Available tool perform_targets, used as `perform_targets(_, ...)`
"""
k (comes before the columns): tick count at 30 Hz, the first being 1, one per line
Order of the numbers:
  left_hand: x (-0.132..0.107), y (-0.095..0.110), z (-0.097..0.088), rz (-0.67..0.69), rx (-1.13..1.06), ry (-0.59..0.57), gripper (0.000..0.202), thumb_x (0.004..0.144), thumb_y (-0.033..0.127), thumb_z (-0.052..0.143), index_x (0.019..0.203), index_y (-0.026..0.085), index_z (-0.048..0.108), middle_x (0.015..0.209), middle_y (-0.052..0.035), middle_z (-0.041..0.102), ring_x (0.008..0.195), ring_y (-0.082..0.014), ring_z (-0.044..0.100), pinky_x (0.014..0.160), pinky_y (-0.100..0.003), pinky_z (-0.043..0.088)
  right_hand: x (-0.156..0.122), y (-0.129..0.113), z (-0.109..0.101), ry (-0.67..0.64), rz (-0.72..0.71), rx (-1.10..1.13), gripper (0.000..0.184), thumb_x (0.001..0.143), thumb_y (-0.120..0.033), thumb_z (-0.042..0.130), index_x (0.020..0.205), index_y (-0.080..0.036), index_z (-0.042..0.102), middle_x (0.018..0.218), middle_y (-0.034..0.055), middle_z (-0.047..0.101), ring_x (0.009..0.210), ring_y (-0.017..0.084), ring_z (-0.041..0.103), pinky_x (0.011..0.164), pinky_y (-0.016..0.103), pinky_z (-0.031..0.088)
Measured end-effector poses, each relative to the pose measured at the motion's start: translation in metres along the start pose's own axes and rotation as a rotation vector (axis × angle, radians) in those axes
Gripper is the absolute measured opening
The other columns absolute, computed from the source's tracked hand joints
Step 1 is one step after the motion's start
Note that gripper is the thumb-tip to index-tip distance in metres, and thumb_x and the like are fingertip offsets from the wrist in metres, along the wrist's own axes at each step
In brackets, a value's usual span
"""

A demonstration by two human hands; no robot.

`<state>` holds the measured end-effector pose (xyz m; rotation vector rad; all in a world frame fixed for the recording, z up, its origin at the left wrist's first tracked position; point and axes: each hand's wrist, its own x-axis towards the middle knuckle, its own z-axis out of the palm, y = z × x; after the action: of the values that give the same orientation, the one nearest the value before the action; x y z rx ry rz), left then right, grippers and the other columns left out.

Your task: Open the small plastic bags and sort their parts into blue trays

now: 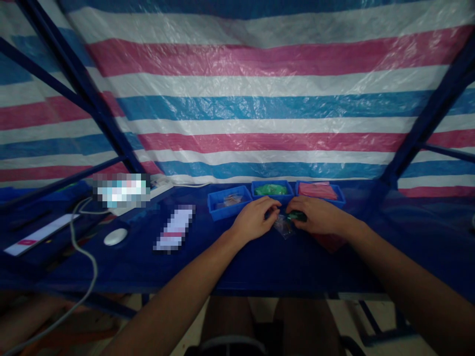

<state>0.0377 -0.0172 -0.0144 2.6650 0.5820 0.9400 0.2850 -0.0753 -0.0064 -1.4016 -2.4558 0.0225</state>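
Observation:
Both my hands rest on the dark blue table (260, 262), close together in front of three small blue trays. My left hand (255, 217) is curled, its fingertips pinching the edge of a small clear plastic bag (284, 227) that lies between the hands. My right hand (317, 216) is closed around a small dark green item (297, 215) at the bag's mouth. Under my right wrist a red piece (328, 242) shows on the table.
The left blue tray (228, 201) holds clear packets, the middle tray (270, 190) green pieces, the right tray (322, 192) red pieces. A white round object (115, 237), a grey cable (79, 257) and a white strip (40, 235) lie at left. A striped tarp (260, 99) hangs behind.

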Motion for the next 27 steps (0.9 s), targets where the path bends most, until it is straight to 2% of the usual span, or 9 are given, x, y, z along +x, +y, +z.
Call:
perform_targets(4,0.0,0.0,0.001,-0.01,-0.007,0.0,0.025,0.102,0.024,0.056,0.122,0.02,0.07,0.111,-0.0084,0.073,0.1,-0.021,0.071,0.093,-0.035,0.056,0.001,0.005,0.005,-0.018,-0.009,0.061,0.031,0.086,-0.023,0.07,0.117,-0.024,0.074,0.115,0.008,0.078,0.109,0.029,0.072,0.098,0.04,0.053)
perform_targets(9,-0.001,0.0,0.001,-0.012,-0.012,0.0,0.025,0.102,0.024,0.056,0.122,0.02,0.07,0.111,-0.0083,0.074,0.101,-0.0217,0.071,0.095,-0.036,0.055,0.005,0.004,0.012,0.037,0.018,0.115,0.031,0.086,-0.011,0.065,0.112,-0.025,0.075,0.112,0.0054,0.08,0.104,0.027,0.074,0.096,0.039,0.054)
perform_targets(12,0.0,0.001,0.001,-0.015,-0.035,0.021,0.024,0.101,0.025,0.058,0.121,0.02,0.071,0.109,-0.0084,0.074,0.104,-0.0227,0.07,0.096,-0.037,0.055,0.007,-0.002,0.012,0.126,0.034,0.151,0.028,0.087,-0.011,0.067,0.11,-0.025,0.075,0.108,0.004,0.08,0.1,0.025,0.075,0.093,0.038,0.055)
perform_targets(14,0.001,0.003,0.0,-0.027,-0.076,0.041,0.025,0.102,0.03,0.06,0.121,0.019,0.071,0.11,-0.0089,0.075,0.105,-0.0235,0.071,0.097,-0.038,0.055,0.007,-0.007,0.009,0.239,0.052,0.176,0.025,0.091,-0.015,0.067,0.112,-0.026,0.074,0.109,0.0041,0.08,0.1,0.025,0.075,0.092,0.039,0.056)
perform_targets(17,0.003,0.007,-0.002,-0.091,-0.206,0.07,0.033,0.102,0.04,0.061,0.127,0.02,0.068,0.111,-0.0088,0.077,0.103,-0.0232,0.073,0.093,-0.036,0.056,0.008,-0.015,0.003,0.415,0.028,0.206,0.021,0.096,-0.021,0.066,0.116,-0.026,0.073,0.111,0.006,0.079,0.104,0.027,0.073,0.093,0.042,0.057)
perform_targets(19,0.003,0.008,-0.002,-0.163,-0.303,0.083,0.042,0.101,0.045,0.063,0.135,0.021,0.063,0.111,-0.008,0.078,0.099,-0.0227,0.075,0.088,-0.035,0.057,0.009,-0.021,0.001,0.484,-0.026,0.233,0.02,0.098,-0.022,0.066,0.116,-0.026,0.073,0.111,0.0066,0.078,0.105,0.027,0.073,0.094,0.044,0.058)
perform_targets(22,0.003,0.003,0.001,-0.271,-0.428,0.104,0.049,0.098,0.047,0.066,0.14,0.023,0.06,0.112,-0.0079,0.079,0.095,-0.0227,0.075,0.085,-0.035,0.058,0.01,-0.027,0.002,0.534,-0.075,0.267,0.019,0.1,-0.024,0.064,0.117,-0.028,0.072,0.111,0.0065,0.078,0.106,0.027,0.072,0.095,0.046,0.059)
perform_targets(24,0.004,-0.002,0.006,-0.311,-0.54,0.122,0.046,0.097,0.047,0.069,0.136,0.022,0.063,0.115,-0.0094,0.079,0.098,-0.0237,0.076,0.089,-0.036,0.058,0.011,-0.03,0.004,0.549,-0.1,0.291,0.02,0.101,-0.025,0.064,0.119,-0.029,0.071,0.113,0.0064,0.077,0.108,0.026,0.072,0.098,0.047,0.058)
perform_targets(27,0.006,-0.011,0.011,-0.318,-0.76,0.154,0.041,0.092,0.04,0.076,0.126,0.018,0.067,0.116,-0.0119,0.078,0.106,-0.0247,0.075,0.095,-0.038,0.057,0.012,-0.032,0.007,0.549,-0.145,0.345,0.028,0.1,-0.025,0.066,0.128,-0.03,0.068,0.128,0.007,0.074,0.122,0.027,0.068,0.109,0.051,0.053)
